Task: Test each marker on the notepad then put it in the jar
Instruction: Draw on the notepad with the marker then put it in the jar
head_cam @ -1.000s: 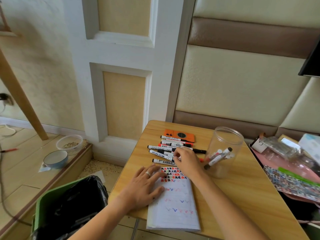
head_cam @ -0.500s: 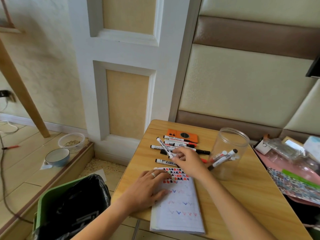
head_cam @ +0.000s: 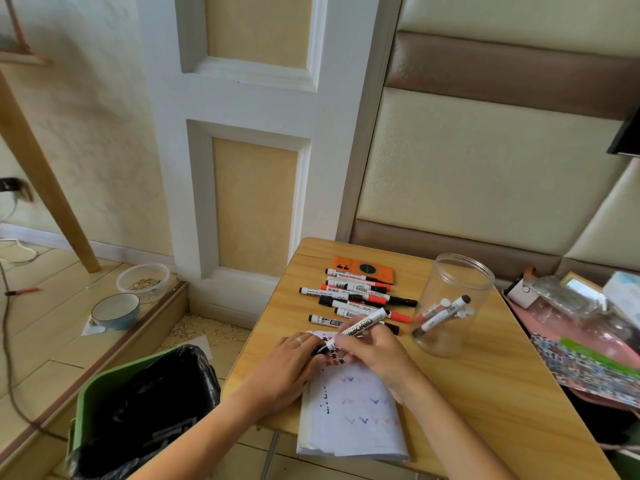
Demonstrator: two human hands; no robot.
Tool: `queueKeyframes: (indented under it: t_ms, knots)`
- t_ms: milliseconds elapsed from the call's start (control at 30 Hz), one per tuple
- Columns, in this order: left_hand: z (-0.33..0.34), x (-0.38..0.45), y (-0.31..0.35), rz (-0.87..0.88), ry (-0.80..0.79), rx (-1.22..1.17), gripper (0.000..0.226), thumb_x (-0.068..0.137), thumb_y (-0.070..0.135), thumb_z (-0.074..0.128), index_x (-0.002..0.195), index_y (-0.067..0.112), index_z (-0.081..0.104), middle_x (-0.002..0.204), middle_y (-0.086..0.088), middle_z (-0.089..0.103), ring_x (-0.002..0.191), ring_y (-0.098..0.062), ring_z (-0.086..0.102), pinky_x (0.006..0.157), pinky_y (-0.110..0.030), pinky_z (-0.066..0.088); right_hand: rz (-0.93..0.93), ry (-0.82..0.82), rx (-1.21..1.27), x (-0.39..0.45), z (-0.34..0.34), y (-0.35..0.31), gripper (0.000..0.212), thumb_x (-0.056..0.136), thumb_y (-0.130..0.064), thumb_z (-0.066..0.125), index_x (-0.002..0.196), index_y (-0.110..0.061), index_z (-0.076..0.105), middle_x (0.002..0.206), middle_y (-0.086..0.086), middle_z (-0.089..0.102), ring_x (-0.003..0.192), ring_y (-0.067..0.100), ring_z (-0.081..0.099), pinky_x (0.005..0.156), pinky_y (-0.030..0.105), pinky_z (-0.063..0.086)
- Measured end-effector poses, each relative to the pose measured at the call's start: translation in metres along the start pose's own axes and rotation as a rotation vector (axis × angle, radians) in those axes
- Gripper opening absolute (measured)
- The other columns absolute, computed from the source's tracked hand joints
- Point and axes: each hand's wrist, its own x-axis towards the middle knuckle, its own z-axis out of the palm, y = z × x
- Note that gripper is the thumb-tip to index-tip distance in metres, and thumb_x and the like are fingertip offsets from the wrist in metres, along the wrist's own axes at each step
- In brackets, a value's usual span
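My right hand (head_cam: 375,355) grips a white whiteboard marker (head_cam: 360,328) slanted over the top of the notepad (head_cam: 349,420). My left hand (head_cam: 289,367) lies on the notepad's left edge, and its fingertips are on the marker's black cap end. The notepad's page carries red, blue and black test marks. Several more markers (head_cam: 353,296) with red or black caps lie in a row on the wooden table (head_cam: 485,403) behind the notepad. A clear plastic jar (head_cam: 453,299) stands to the right, open on top, with a few markers leaning inside.
An orange phone (head_cam: 363,270) lies behind the markers. Right of the table sits a pink tray with clutter (head_cam: 581,327). A green bin with a black liner (head_cam: 138,410) stands below left. Two bowls (head_cam: 116,311) rest on the floor step.
My right hand picked one marker out of the row and brought it back over the notepad. My left hand slid up and its fingers met the cap end.
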Motion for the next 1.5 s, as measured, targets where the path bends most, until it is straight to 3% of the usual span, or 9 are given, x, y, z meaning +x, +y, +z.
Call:
queueKeyframes:
  t_ms: [133,333,500,700,833,967,1267,1400,1500]
  knots:
    - [0.000,0.001,0.001,-0.012,-0.013,0.006,0.035,0.108,0.049,0.025,0.120,0.029,0.051,0.110,0.014,0.053,0.102,-0.006,0.046,0.095,-0.037,0.041,-0.046,0.173,0.159,0.000,-0.021,-0.007,0.018,0.094,-0.021,0.074,0.096,-0.004,0.068,0.082,0.013,0.066,0.069,0.022,0.067,0.066,0.030,0.058]
    - [0.001,0.002,-0.002,-0.012,-0.020,-0.004,0.033,0.108,0.048,0.029,0.119,0.031,0.055,0.116,0.016,0.055,0.106,-0.004,0.047,0.094,-0.037,0.043,-0.288,0.035,-0.758,0.004,-0.042,-0.011,0.010,0.094,-0.035,0.072,0.087,-0.028,0.073,0.084,-0.015,0.072,0.084,0.001,0.066,0.080,0.024,0.055]
    - [0.001,0.004,-0.001,0.016,-0.013,-0.028,0.035,0.108,0.047,0.028,0.115,0.032,0.059,0.117,0.018,0.055,0.109,-0.003,0.048,0.094,-0.037,0.043,-0.482,-0.132,-1.241,0.000,-0.017,-0.011,0.029,0.096,-0.052,0.060,0.118,-0.034,0.067,0.108,-0.012,0.066,0.104,0.008,0.057,0.092,0.029,0.047]
    - [0.001,0.001,0.000,0.043,0.048,-0.039,0.032,0.109,0.048,0.028,0.111,0.029,0.053,0.105,0.016,0.051,0.099,-0.007,0.045,0.088,-0.032,0.040,-0.535,-0.144,-1.299,-0.005,0.001,-0.003,0.026,0.106,-0.037,0.047,0.128,-0.029,0.058,0.104,-0.004,0.057,0.094,0.019,0.061,0.075,0.033,0.049]
    - [0.006,0.002,-0.004,0.044,0.097,0.008,0.035,0.109,0.048,0.027,0.096,0.026,0.051,0.089,0.015,0.046,0.085,-0.011,0.039,0.076,-0.030,0.033,-0.507,-0.167,-1.346,-0.014,0.008,-0.003,0.023,0.109,-0.039,0.038,0.127,-0.027,0.047,0.115,-0.005,0.055,0.099,0.020,0.062,0.087,0.043,0.050]
    - [0.005,0.001,-0.002,0.037,0.072,0.070,0.040,0.107,0.051,0.021,0.095,0.027,0.050,0.087,0.015,0.049,0.083,-0.010,0.040,0.077,-0.033,0.038,-0.418,-0.190,-1.349,-0.020,0.011,-0.008,0.029,0.109,-0.044,0.039,0.129,-0.026,0.049,0.117,-0.005,0.061,0.103,0.020,0.062,0.096,0.046,0.045]
    - [0.004,0.000,-0.003,0.020,0.076,0.039,0.053,0.105,0.056,0.016,0.091,0.021,0.054,0.087,0.007,0.057,0.081,-0.009,0.042,0.076,-0.029,0.037,-0.386,-0.189,-1.451,-0.016,0.017,-0.004,0.029,0.109,-0.051,0.032,0.118,-0.028,0.047,0.105,0.000,0.072,0.094,0.028,0.066,0.094,0.053,0.047]
    - [0.003,0.000,-0.006,0.036,0.095,0.022,0.038,0.105,0.046,0.028,0.092,0.023,0.055,0.088,0.009,0.057,0.082,-0.009,0.044,0.074,-0.030,0.039,-0.348,-0.185,-1.445,-0.016,0.017,-0.004,0.035,0.109,-0.054,0.030,0.116,-0.027,0.050,0.094,0.002,0.069,0.088,0.027,0.065,0.095,0.053,0.047]
    - [0.002,0.000,-0.006,0.042,0.120,0.009,0.030,0.104,0.041,0.032,0.093,0.024,0.054,0.088,0.011,0.056,0.082,-0.009,0.043,0.072,-0.029,0.038,-0.328,-0.160,-1.381,-0.017,0.012,-0.005,0.039,0.109,-0.056,0.028,0.112,-0.027,0.054,0.092,-0.001,0.066,0.084,0.022,0.059,0.087,0.044,0.047]
